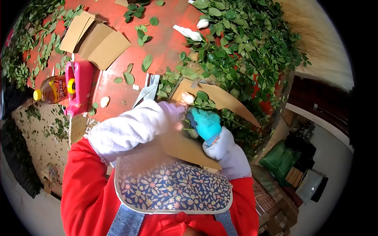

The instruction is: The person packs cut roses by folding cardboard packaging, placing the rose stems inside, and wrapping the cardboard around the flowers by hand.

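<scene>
A pale pink rose lies over a corrugated cardboard sheet, green leaves beside its bloom. My left hand, in a lavender glove, is closed just below the bloom, its fingertips on the rose. Close by on the right is my right hand in a teal glove, fingers curled in among stem and leaves; what they grip is hidden. Under both forearms a second piece of cardboard bends toward my chest. A grey metal tool with handles rests beyond my left wrist.
Heaped rose foliage covers the right of the red table. Cardboard pieces lie at far left, near a pink tape dispenser and a yellow-capped bottle. White-wrapped buds lie at the back.
</scene>
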